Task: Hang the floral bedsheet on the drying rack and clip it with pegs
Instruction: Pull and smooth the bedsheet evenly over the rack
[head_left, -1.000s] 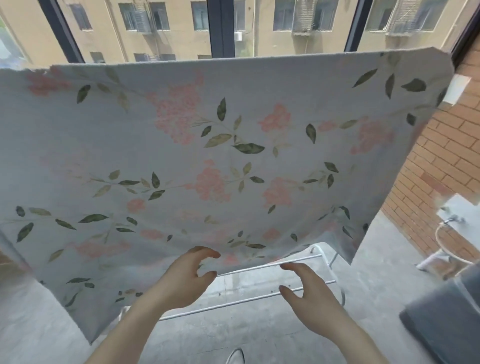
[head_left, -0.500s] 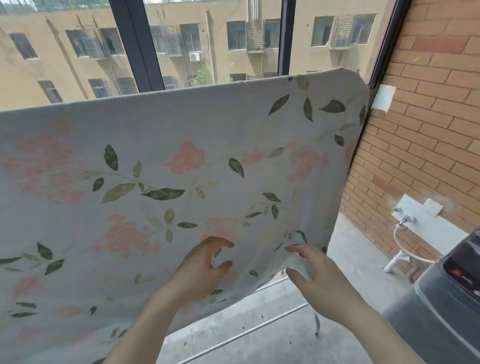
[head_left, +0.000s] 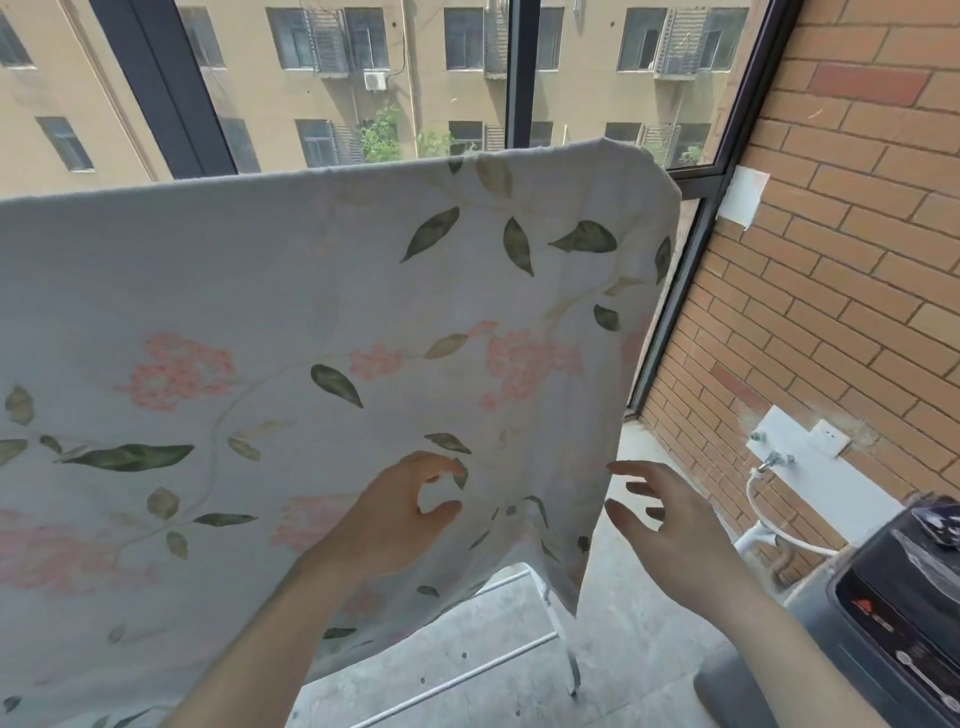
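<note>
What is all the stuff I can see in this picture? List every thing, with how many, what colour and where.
floral bedsheet: one, white with pink flowers and green leaves, hanging across the left and middle.
drying rack: one, white metal bars, showing under the sheet's lower right corner.
window frames: dark, behind the sheet, with a beige building outside.
brick wall: one, red-orange, on the right.
tap: one, silver, on a white plate on the wall, with a white hose below.
washing machine: one, dark grey, at the lower right corner.
floor: grey concrete, below.
left hand: one, fingers curled, in front of the sheet.
right hand: one, fingers spread, beside the sheet's right edge.
</note>
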